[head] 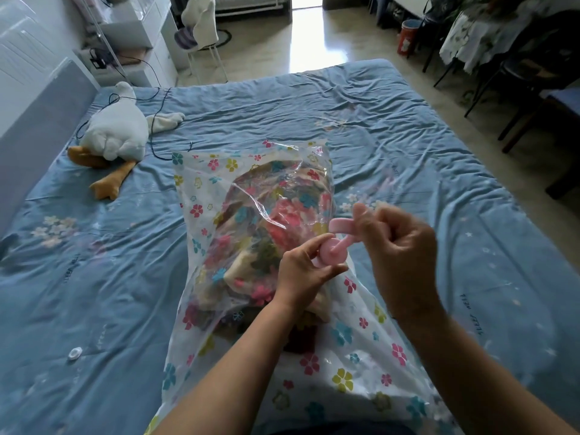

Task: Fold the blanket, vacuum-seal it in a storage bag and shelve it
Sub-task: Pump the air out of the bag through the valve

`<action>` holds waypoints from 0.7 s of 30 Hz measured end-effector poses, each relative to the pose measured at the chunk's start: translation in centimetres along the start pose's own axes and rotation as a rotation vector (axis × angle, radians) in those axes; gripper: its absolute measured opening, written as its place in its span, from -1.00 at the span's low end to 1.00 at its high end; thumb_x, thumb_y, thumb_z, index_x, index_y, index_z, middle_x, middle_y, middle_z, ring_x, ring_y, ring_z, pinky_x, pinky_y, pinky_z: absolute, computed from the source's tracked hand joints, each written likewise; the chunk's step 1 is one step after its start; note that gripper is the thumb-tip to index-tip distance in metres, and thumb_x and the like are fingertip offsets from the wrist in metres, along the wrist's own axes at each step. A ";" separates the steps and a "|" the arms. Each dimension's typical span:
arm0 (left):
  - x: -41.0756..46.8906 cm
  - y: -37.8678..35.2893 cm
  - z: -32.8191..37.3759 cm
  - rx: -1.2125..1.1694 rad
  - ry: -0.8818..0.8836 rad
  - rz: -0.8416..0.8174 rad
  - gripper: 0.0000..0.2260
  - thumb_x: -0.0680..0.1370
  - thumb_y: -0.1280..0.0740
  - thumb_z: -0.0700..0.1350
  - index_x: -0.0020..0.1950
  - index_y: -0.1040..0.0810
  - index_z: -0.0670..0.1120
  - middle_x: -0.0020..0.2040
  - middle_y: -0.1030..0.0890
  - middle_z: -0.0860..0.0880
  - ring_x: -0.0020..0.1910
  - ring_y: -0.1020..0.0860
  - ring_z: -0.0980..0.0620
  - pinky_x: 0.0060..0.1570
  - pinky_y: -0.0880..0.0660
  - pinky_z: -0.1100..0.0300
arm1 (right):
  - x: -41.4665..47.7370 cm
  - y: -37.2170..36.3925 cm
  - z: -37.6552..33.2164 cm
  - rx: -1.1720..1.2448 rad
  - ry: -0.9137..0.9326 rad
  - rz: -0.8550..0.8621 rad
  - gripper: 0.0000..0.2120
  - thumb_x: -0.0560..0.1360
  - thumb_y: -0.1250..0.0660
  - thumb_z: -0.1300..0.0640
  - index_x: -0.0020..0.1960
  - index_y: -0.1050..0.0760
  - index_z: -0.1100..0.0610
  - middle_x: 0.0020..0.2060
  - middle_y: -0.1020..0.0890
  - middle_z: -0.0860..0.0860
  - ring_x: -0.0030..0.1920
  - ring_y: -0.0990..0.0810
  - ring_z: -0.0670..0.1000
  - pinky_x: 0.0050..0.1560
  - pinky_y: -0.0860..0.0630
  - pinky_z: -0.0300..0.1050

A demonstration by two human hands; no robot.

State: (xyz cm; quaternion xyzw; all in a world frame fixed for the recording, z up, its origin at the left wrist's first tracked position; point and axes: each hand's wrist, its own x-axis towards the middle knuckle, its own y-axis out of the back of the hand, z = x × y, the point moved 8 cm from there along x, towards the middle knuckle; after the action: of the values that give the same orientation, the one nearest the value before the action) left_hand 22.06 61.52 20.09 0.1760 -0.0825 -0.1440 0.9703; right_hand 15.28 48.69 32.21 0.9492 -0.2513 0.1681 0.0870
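A clear storage bag (201,196) printed with coloured flowers lies lengthwise on the blue bed (392,127). Inside it sits the folded flowery blanket (266,215). My left hand (306,268) pinches the bag's round pink valve (332,251), lifted a little off the blanket. My right hand (398,246) grips the pink valve cap (340,225), which hangs from the valve by a short pink strap and is tilted up off the opening. Both forearms cross over the near end of the bag.
A white plush goose (116,130) with orange feet lies at the bed's left, a black cable trailing beside it. A small round white piece (74,353) rests on the sheet near left. Chairs and a draped table stand right of the bed.
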 end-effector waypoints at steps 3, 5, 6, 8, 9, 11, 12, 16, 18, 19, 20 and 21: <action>-0.2 -0.2 -0.1 0.002 0.013 -0.007 -0.48 0.31 -0.55 0.07 0.21 -0.60 -0.09 0.05 -0.69 0.03 0.03 -0.64 0.13 0.08 -0.58 0.10 | 0.0 0.3 -1.1 -0.018 0.094 0.032 -0.50 0.52 -0.33 -0.11 -0.40 -0.17 0.10 -0.46 -0.55 0.38 -0.34 -0.68 0.23 -0.46 -0.43 0.13; -0.4 -0.2 -0.2 -0.004 0.016 0.001 -0.51 0.31 -0.57 0.00 0.20 -0.61 -0.09 0.04 -0.69 0.05 0.02 -0.64 0.17 0.05 -0.58 0.19 | -0.2 -0.4 2.0 -0.150 0.031 -0.018 -0.47 0.51 -0.29 -0.22 -0.39 -0.18 0.10 -0.47 -0.60 0.22 -0.37 -0.64 0.21 -0.40 -0.46 0.09; -0.4 -0.2 -0.1 -0.009 0.016 0.011 -0.53 0.32 -0.58 -0.05 0.20 -0.62 -0.07 0.05 -0.69 0.07 0.02 -0.64 0.20 0.05 -0.57 0.24 | -0.2 -0.8 4.0 -0.230 -0.033 -0.069 -0.44 0.50 -0.27 -0.29 -0.41 -0.19 0.10 -0.51 -0.57 0.05 -0.43 -0.58 0.08 -0.38 -0.44 0.03; -0.5 -0.3 0.0 -0.028 0.025 0.009 -0.54 0.32 -0.58 -0.14 0.21 -0.62 0.00 0.05 -0.68 0.12 0.03 -0.63 0.23 0.04 -0.54 0.31 | -0.4 -1.6 7.8 -0.422 -0.182 -0.199 -0.42 0.45 -0.24 -0.36 -0.46 -0.21 0.06 -0.57 -0.34 -0.10 -0.51 -0.32 -0.10 -0.37 -0.32 -0.08; -0.6 -0.3 0.0 -0.039 0.030 0.005 -0.54 0.32 -0.58 -0.15 0.20 -0.61 0.03 0.04 -0.68 0.13 0.02 -0.63 0.24 0.04 -0.53 0.32 | -0.5 -1.8 8.7 -0.487 -0.218 -0.249 -0.45 0.43 -0.24 -0.35 -0.47 -0.23 0.05 -0.57 -0.30 -0.10 -0.51 -0.27 -0.10 -0.35 -0.29 -0.09; -0.5 -0.2 0.1 -0.041 0.030 0.007 -0.55 0.33 -0.58 -0.13 0.19 -0.62 0.00 0.01 -0.69 0.11 -0.02 -0.63 0.26 0.03 -0.53 0.33 | -0.2 -1.5 7.5 -0.442 -0.170 -0.225 -0.44 0.46 -0.30 -0.30 -0.48 -0.29 0.08 -0.57 -0.37 -0.07 -0.50 -0.33 -0.06 -0.37 -0.32 -0.08; -0.4 -0.1 0.2 -0.033 0.023 0.008 -0.56 0.33 -0.59 -0.12 0.19 -0.62 -0.04 0.00 -0.69 0.10 -0.05 -0.62 0.28 0.01 -0.53 0.34 | 0.1 -1.1 5.9 -0.348 -0.123 -0.160 -0.42 0.48 -0.32 -0.27 -0.47 -0.33 0.17 -0.55 -0.49 0.01 -0.48 -0.41 0.02 -0.36 -0.39 -0.05; -0.2 -0.1 0.3 0.007 0.014 0.021 -0.46 0.31 -0.60 -0.09 0.26 -0.58 -0.08 0.11 -0.65 0.08 0.04 -0.59 0.28 0.11 -0.50 0.37 | 0.8 0.8 0.0 0.020 0.042 0.072 -0.49 0.49 -0.31 -0.10 -0.40 -0.29 0.26 -0.38 -0.49 0.50 -0.38 -0.57 0.33 -0.31 -0.46 0.26; -0.4 -0.4 -0.1 -0.010 0.032 0.019 -0.47 0.31 -0.60 -0.09 0.26 -0.59 -0.07 0.11 -0.67 0.06 0.07 -0.62 0.21 0.13 -0.53 0.27 | 0.4 0.3 0.5 -0.010 0.037 0.058 -0.49 0.51 -0.33 -0.15 -0.39 -0.19 0.12 -0.40 -0.49 0.47 -0.38 -0.55 0.40 -0.39 -0.42 0.25; -0.5 -0.5 -0.3 -0.016 0.039 0.018 -0.49 0.31 -0.59 -0.10 0.24 -0.60 -0.07 0.08 -0.68 0.07 0.05 -0.63 0.21 0.11 -0.54 0.25 | 0.1 -0.1 2.0 -0.079 0.017 0.024 -0.49 0.51 -0.31 -0.21 -0.39 -0.18 0.08 -0.44 -0.54 0.36 -0.39 -0.57 0.33 -0.39 -0.44 0.17; -0.6 -0.6 -0.4 -0.018 0.044 0.015 -0.52 0.32 -0.59 -0.11 0.22 -0.61 -0.06 0.05 -0.69 0.08 0.02 -0.63 0.23 0.08 -0.55 0.28 | -0.3 -0.4 3.8 -0.166 -0.014 -0.025 -0.47 0.50 -0.27 -0.27 -0.40 -0.17 0.06 -0.51 -0.54 0.15 -0.45 -0.56 0.12 -0.40 -0.43 0.05; -0.7 -0.7 -0.3 -0.019 0.044 0.011 -0.54 0.32 -0.59 -0.13 0.20 -0.62 -0.04 0.02 -0.69 0.09 -0.01 -0.63 0.25 0.05 -0.55 0.31 | -0.6 -0.8 5.9 -0.269 -0.068 -0.082 -0.46 0.47 -0.24 -0.32 -0.42 -0.17 0.04 -0.56 -0.43 -0.04 -0.50 -0.43 -0.07 -0.41 -0.37 -0.05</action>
State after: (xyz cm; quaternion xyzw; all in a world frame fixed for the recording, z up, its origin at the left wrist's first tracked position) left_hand 21.32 61.22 19.48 0.1693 -0.0607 -0.1354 0.9743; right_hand 16.81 48.13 26.49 0.9437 -0.2351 0.0972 0.2116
